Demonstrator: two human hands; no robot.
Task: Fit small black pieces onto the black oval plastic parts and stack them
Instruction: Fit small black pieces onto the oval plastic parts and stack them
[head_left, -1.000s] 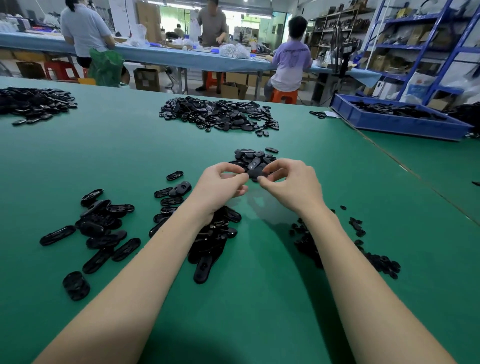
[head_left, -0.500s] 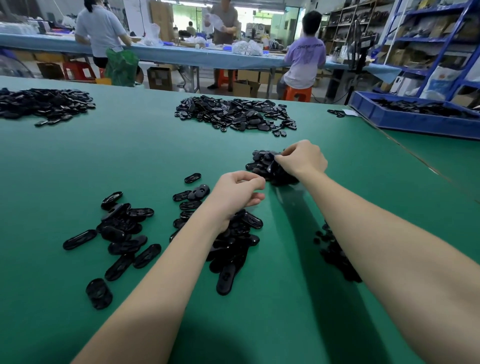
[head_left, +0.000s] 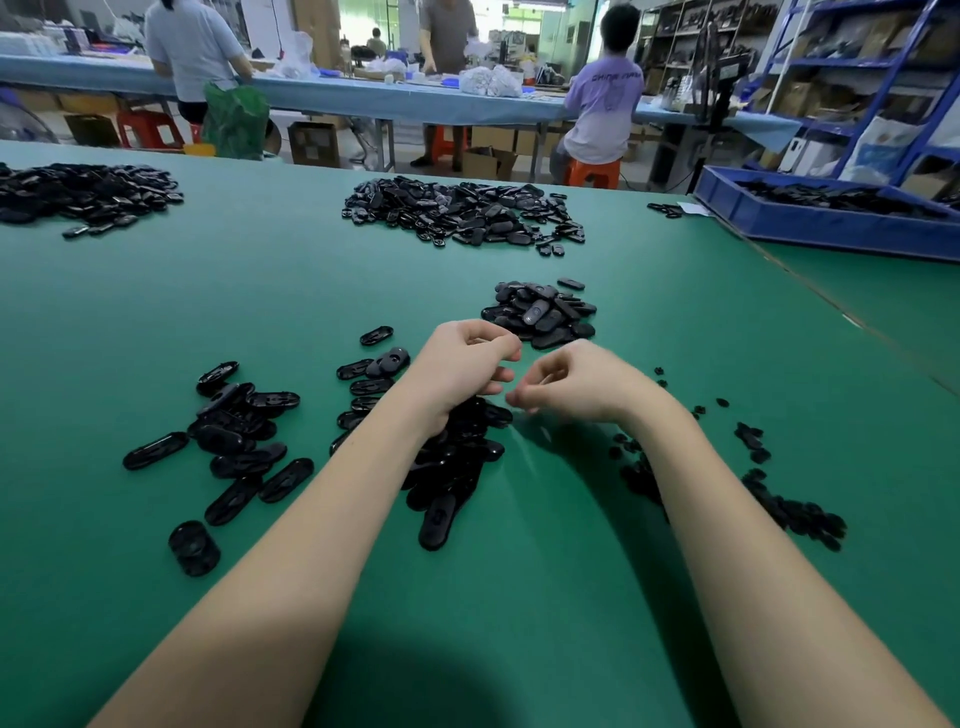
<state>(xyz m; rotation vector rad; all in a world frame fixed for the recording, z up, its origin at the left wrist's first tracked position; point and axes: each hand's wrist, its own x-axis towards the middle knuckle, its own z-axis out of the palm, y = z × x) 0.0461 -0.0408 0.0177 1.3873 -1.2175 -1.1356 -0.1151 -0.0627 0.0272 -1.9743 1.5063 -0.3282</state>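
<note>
Both my hands hover side by side over the green table (head_left: 519, 597). My left hand (head_left: 462, 364) has its fingers curled, thumb against the forefinger, and nothing shows in it. My right hand (head_left: 576, 384) is blurred with curled fingers pointing down; I cannot tell whether it holds anything. Under my left wrist lies a pile of black oval parts (head_left: 452, 467). More oval parts (head_left: 239, 426) are scattered to the left. Small black pieces (head_left: 789, 509) lie to the right, partly hidden by my right forearm. Just beyond my hands sits a heap of fitted oval parts (head_left: 540, 314).
Two large piles of black parts lie further back, one in the middle (head_left: 467, 213) and one at the far left (head_left: 88, 192). A blue tray (head_left: 831, 228) with black parts stands at the back right. Three people work at a blue table behind.
Both hands first held an oval part together. My right hand then reached to the far heap and has now drawn back beside my left hand. The left hand barely moved.
</note>
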